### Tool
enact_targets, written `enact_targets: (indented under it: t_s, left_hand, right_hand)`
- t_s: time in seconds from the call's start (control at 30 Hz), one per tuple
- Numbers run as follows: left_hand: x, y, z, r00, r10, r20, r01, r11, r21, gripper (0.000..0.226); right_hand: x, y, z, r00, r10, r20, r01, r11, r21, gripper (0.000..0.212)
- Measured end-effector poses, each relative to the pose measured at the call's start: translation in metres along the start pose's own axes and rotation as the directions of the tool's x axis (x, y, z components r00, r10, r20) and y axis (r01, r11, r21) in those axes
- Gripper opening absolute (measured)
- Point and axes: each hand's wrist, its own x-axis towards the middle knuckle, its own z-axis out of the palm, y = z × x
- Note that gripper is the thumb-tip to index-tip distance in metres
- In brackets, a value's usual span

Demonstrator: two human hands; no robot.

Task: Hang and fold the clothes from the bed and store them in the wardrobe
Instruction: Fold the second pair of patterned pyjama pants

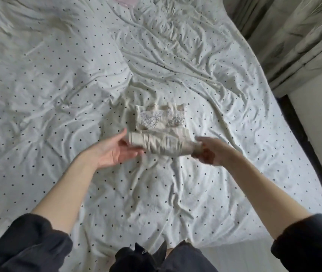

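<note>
Hands first: we see our left hand (115,150) with its palm turned up and its fingers mostly straight, touching the left end of a cream cloth roll (160,143). Our right hand (211,152) is at the other end of the roll. Its fingers curl round that end and hold it, though the hand looks a bit blurry. The two hands are apart, with the roll stretched between them.

We can see that the roll is the near part of a small cream garment (161,118) with a thin line drawing on it. The far part of the garment lies flat on the bed sheet (58,95), near the middle of the bed. The sheet is white with little dark dots and has lots of wrinkles.

Our dark sleeves (28,244) are pushed up near the elbows. Pale curtains (297,40) hang past the far right corner of the bed. A dark strip of floor (301,138) runs along the right edge of the bed.
</note>
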Motion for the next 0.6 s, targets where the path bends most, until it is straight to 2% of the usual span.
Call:
enact_targets:
  t_s: [0.07,0.1,0.17,0.23,0.3,0.4,0.47,0.53,0.6]
  left_hand:
    - [0.01,0.021,0.011,0.983,0.165,-0.076,-0.168,0.985,-0.031,0.045]
    - [0.018,0.028,0.019,0.959,0.252,-0.131,-0.252,0.968,0.02,0.041]
    - [0.035,0.033,0.036,0.883,0.42,-0.21,-0.341,0.881,0.329,0.039]
    - [0.053,0.028,0.05,0.815,0.56,-0.148,-0.35,0.68,0.644,0.048]
    - [0.076,0.019,0.053,0.813,0.581,-0.015,-0.31,0.454,0.835,0.056]
    - [0.109,0.006,0.037,0.864,0.503,0.012,-0.047,0.057,0.997,0.062]
    - [0.121,-0.007,0.023,0.873,0.486,0.046,-0.008,-0.08,0.997,0.068]
    - [0.126,-0.02,0.011,0.866,0.492,0.09,-0.021,-0.144,0.989,0.077]
    - [0.13,-0.029,0.004,0.837,0.534,0.12,0.013,-0.238,0.971,0.084]
  right_hand:
    - [0.003,-0.028,0.008,0.988,-0.134,-0.075,0.139,0.988,0.068,0.025]
    - [0.007,-0.04,0.014,0.966,-0.223,-0.13,0.228,0.973,0.02,0.027]
    - [0.019,-0.056,0.027,0.866,-0.44,-0.237,0.383,0.889,-0.25,0.034]
    - [0.031,-0.064,0.038,0.722,-0.651,-0.234,0.42,0.681,-0.6,0.04]
    - [0.048,-0.067,0.047,0.655,-0.747,-0.115,0.392,0.465,-0.794,0.046]
    - [0.081,-0.068,0.057,0.617,-0.782,0.089,0.335,0.158,-0.929,0.054]
    - [0.102,-0.061,0.06,0.612,-0.754,0.236,0.341,-0.018,-0.94,0.053]
    - [0.119,-0.049,0.06,0.686,-0.664,0.297,0.364,-0.039,-0.93,0.056]
    - [0.135,-0.038,0.058,0.757,-0.577,0.307,0.382,0.01,-0.924,0.058]
